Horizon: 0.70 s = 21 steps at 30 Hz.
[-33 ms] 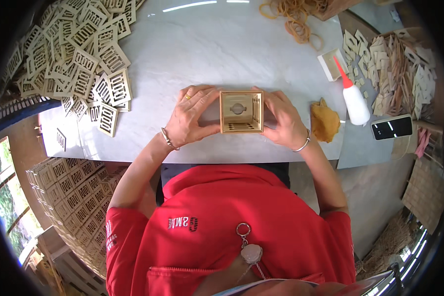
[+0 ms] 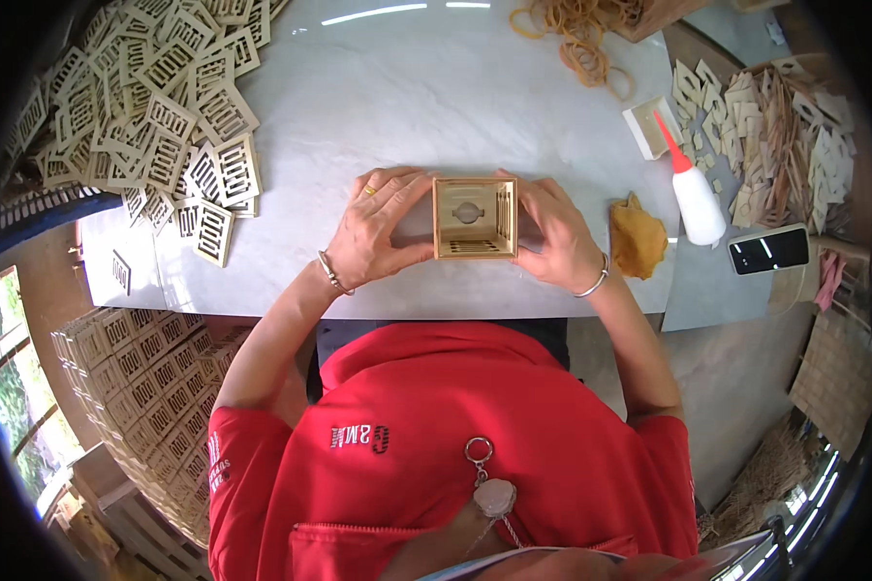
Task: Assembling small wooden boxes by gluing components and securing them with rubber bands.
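A small square wooden box (image 2: 475,185) with slotted side walls stands near the table's front edge, its open top facing me. Inside it, a round shape shows in the floor. My left hand (image 2: 378,223) grips the box from the left, fingers on the far side and thumb at the near corner. From the right, my right hand (image 2: 559,232) holds it the same way; some fingertips are hidden behind the box. Close to my right hand lies a crumpled yellow-brown cloth (image 2: 638,239).
Many slotted wooden panels (image 2: 165,155) are heaped at the far left. On the right are a white glue bottle (image 2: 698,205) with a red nozzle, a small cream tray (image 2: 652,129), a phone (image 2: 768,252) and piled wood pieces (image 2: 765,145). Rubber bands (image 2: 586,53) lie at the back.
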Each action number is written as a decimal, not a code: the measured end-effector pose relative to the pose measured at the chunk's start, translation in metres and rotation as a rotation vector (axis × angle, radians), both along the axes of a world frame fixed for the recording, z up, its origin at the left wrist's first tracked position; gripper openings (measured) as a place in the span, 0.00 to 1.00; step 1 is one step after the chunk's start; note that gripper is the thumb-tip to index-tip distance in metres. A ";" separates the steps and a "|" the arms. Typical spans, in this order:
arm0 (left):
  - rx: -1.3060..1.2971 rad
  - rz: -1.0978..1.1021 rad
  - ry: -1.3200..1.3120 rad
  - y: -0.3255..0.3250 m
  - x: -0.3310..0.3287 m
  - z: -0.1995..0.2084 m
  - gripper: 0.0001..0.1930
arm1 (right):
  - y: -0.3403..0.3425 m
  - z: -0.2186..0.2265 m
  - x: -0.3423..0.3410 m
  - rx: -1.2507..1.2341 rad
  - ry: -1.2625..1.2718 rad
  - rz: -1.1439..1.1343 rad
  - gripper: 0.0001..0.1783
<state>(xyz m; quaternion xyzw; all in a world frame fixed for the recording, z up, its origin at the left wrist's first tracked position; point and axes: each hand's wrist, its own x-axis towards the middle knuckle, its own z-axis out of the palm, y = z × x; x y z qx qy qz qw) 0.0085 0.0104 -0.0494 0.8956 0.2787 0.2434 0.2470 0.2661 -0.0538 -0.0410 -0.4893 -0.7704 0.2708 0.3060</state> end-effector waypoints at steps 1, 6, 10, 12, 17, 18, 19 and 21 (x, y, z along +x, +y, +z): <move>-0.037 0.024 0.003 -0.002 0.001 0.003 0.38 | 0.000 0.000 0.000 0.007 0.006 -0.010 0.41; -0.057 0.143 -0.198 -0.038 -0.010 0.033 0.40 | -0.003 0.006 -0.020 0.026 0.015 0.042 0.40; 0.224 0.179 -0.167 -0.062 0.010 0.037 0.17 | -0.018 0.004 -0.023 0.015 -0.032 -0.014 0.39; 0.182 0.209 -0.286 -0.068 0.002 0.044 0.16 | -0.025 0.003 -0.024 -0.049 0.054 -0.018 0.41; 0.283 0.742 -0.252 -0.141 -0.118 0.069 0.09 | -0.020 0.047 -0.064 -0.014 -0.069 0.142 0.38; 0.223 0.905 -0.200 -0.159 -0.149 0.076 0.10 | -0.018 0.048 -0.067 -0.014 -0.065 0.165 0.38; 0.339 1.058 -0.130 -0.170 -0.173 0.078 0.09 | -0.013 0.046 -0.063 -0.033 -0.090 0.192 0.37; 0.335 1.291 0.066 -0.200 -0.230 0.070 0.05 | -0.014 0.047 -0.060 -0.061 -0.123 0.217 0.35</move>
